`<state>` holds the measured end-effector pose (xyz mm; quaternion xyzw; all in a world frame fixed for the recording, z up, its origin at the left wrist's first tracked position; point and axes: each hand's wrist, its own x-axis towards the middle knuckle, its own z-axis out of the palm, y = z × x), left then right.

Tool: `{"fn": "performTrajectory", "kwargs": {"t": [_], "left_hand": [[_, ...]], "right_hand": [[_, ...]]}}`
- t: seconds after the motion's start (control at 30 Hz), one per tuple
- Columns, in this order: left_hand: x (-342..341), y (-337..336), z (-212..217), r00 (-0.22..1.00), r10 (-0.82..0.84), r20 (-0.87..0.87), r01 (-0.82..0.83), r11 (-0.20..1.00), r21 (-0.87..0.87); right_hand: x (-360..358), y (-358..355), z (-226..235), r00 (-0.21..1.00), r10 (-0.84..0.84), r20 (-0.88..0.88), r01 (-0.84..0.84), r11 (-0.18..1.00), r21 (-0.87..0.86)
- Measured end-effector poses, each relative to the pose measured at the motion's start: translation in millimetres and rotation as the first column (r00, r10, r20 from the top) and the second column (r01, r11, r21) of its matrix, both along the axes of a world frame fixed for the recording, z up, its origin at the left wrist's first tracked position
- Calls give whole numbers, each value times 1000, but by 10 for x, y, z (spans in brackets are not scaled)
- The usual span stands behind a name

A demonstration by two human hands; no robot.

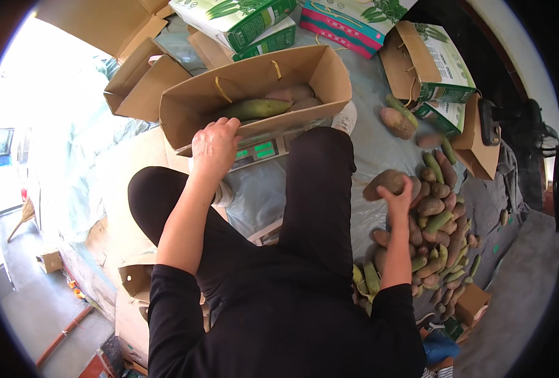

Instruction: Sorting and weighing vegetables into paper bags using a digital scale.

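At centre frame the left hand [214, 147] curls its fingers over the near rim of an open corrugated cardboard box [197, 104] resting on a digital scale [259, 150]. Inside lie a smooth green gourd [254, 109] and dull pinkish sweet potatoes [295, 94]. Right of centre, the right hand [397, 201] grasps a rough brown tuber [385, 183] above a knobbly pile [440, 233].

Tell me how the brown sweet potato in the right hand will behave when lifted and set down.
The sweet potato looks solid and stiff, probably heavy for its size, since it fills the right hand. Its rounded, tapered shape suggests it may roll on the sheet. Its skin looks dull and rough, so likely not slippery.
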<state>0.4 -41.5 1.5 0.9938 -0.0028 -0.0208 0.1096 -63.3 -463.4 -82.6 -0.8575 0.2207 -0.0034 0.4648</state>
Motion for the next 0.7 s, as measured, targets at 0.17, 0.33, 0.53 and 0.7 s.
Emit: {"fn": "performTrajectory", "kwargs": {"t": [0.17,0.33,0.53,0.7], "left_hand": [[-13,45,-67,998,-25,55,26,1000,-2],[-23,77,-43,999,-24,39,24,1000,-13],[-24,85,-51,999,-37,11,37,999,-19],[0,59,-45,999,-51,18,52,998,-22]], "right_hand": [[810,291,1202,912,68,405,-129,984,126],[1352,1123,1866,801,280,530,-393,912,113],[1812,1981,1309,558,761,331,-661,649,-376],[1954,2303,784,536,842,-55,-745,441,-501]]}}
